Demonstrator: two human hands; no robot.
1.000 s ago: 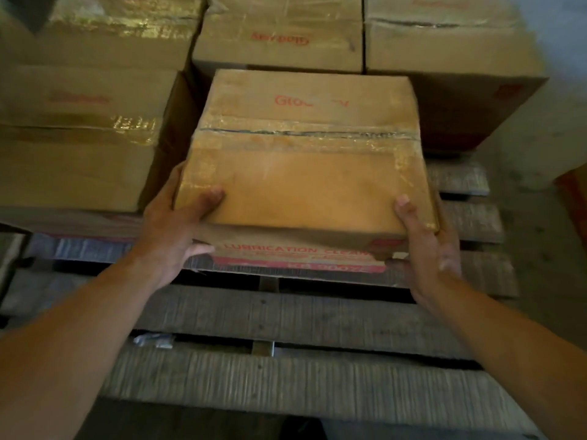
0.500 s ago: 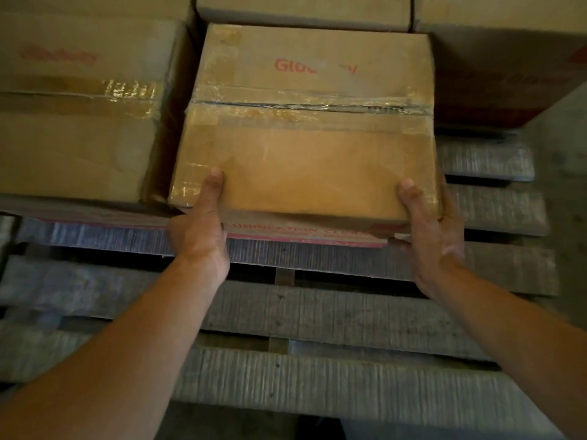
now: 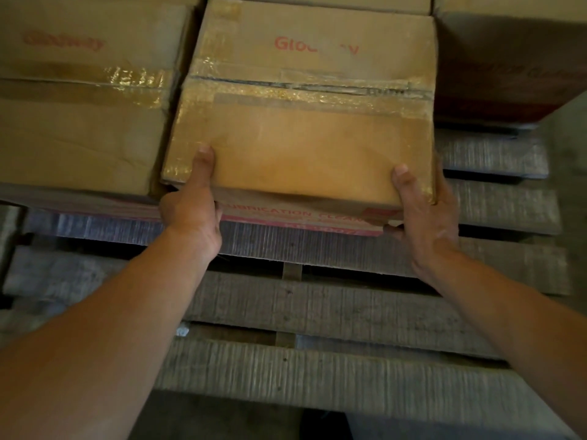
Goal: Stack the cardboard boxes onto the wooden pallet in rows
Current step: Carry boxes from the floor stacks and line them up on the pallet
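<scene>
The cardboard box (image 3: 305, 128) is seen in the head view on the far part of the wooden pallet (image 3: 502, 214), just beside a neighbouring box (image 3: 79, 128) on its left and close to the back row (image 3: 495, 65). It is gripped at both near corners by the left hand (image 3: 190, 214) and the right hand (image 3: 425, 214), each thumb laid on top. Whether it rests fully on the wood cannot be told. The near slats (image 3: 317, 369) carry nothing, so more rows are judged to be left.

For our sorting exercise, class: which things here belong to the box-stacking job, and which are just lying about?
Job: held box; stacked box on left; wooden pallet; left hand; right hand.
Lying about: pale scrap between slats; floor.
</scene>
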